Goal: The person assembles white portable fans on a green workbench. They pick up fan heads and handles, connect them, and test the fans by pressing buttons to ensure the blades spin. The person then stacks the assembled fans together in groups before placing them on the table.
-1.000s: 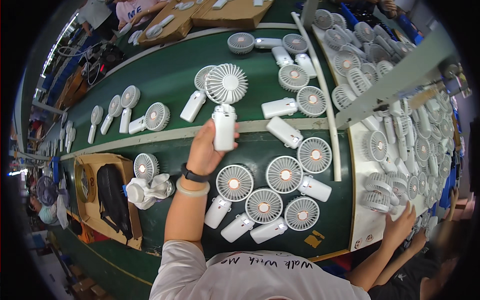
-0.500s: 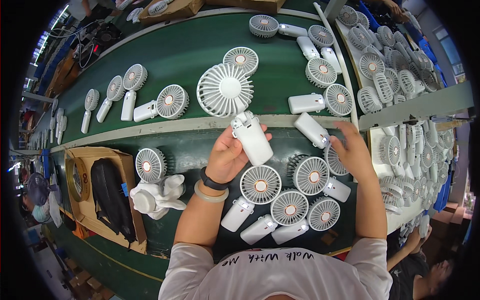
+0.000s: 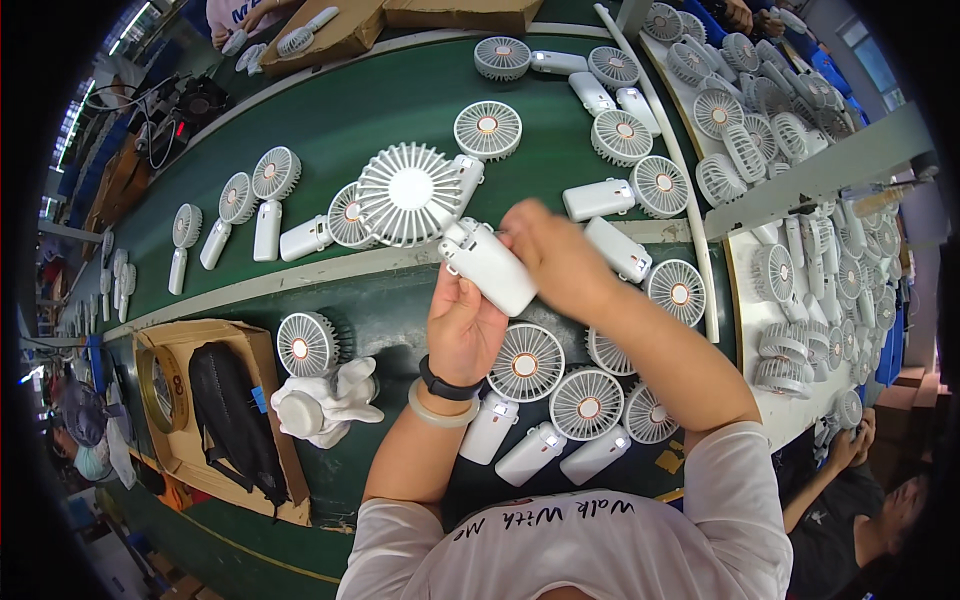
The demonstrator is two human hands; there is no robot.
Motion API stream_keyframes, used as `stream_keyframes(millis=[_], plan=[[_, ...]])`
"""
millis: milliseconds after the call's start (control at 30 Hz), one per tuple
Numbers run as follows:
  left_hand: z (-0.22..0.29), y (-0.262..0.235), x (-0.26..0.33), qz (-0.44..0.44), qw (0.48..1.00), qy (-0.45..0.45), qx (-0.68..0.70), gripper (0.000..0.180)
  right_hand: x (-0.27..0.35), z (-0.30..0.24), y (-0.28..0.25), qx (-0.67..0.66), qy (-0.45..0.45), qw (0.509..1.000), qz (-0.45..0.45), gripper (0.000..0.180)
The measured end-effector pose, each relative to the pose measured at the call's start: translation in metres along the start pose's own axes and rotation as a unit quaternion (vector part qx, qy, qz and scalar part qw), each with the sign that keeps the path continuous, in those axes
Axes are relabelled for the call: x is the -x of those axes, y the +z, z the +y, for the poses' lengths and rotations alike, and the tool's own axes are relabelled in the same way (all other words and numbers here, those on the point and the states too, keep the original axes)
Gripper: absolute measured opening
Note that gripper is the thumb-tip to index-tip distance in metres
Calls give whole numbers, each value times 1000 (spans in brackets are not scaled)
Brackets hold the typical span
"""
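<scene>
My left hand point(image 3: 462, 315) grips a white handheld fan by its handle point(image 3: 488, 268), its fingers wrapped round from below. The round slatted head point(image 3: 410, 192) of this fan tips up to the left, over the green belt. My right hand point(image 3: 545, 248) is beside the top of that handle, its fingers curled and smeared by motion; whether it touches the handle or holds anything I cannot tell. To the right of my hands lies another white fan point(image 3: 676, 293). Several more fans point(image 3: 587, 403) lie close together in front of me, some partly hidden by my right forearm.
Further fans point(image 3: 488, 130) lie along the green belt point(image 3: 380, 100). At the left are an open cardboard box point(image 3: 290, 470) with a black pouch point(image 3: 233, 415), and a crumpled white cloth point(image 3: 325, 405). A pale rail point(image 3: 690, 220) separates the belt from a right-hand table piled with fans point(image 3: 775, 272).
My right hand has moved left from the fan lying at the right to the held fan. The held fan's head has swung a little left, and its handle slants more.
</scene>
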State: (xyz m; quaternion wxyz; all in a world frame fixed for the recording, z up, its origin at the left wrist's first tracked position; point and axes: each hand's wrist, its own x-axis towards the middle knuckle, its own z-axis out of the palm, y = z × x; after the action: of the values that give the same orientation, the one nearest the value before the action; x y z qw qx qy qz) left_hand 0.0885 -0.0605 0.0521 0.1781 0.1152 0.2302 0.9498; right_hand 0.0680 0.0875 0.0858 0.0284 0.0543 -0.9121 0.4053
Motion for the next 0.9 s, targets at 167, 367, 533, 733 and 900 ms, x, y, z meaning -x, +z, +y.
stream_keyframes(millis=[167,367,533,733,900], plan=[[0,3,-1,-28,1000,0,-5,42,2,-9,-29,20,-20,989,146,37],[-3,-5,5,1,1000,0,-16,41,21,-21,-1,-73,-45,996,-36,38],[3,-8,-1,-63,998,1,-12,42,12,-13,-22,-232,66,970,-34,19],[3,-10,-3,-78,995,0,-55,43,25,-23,-21,44,-55,998,2,36],[1,-3,-4,-53,997,8,-64,43,18,-29,-26,177,33,983,-40,40]])
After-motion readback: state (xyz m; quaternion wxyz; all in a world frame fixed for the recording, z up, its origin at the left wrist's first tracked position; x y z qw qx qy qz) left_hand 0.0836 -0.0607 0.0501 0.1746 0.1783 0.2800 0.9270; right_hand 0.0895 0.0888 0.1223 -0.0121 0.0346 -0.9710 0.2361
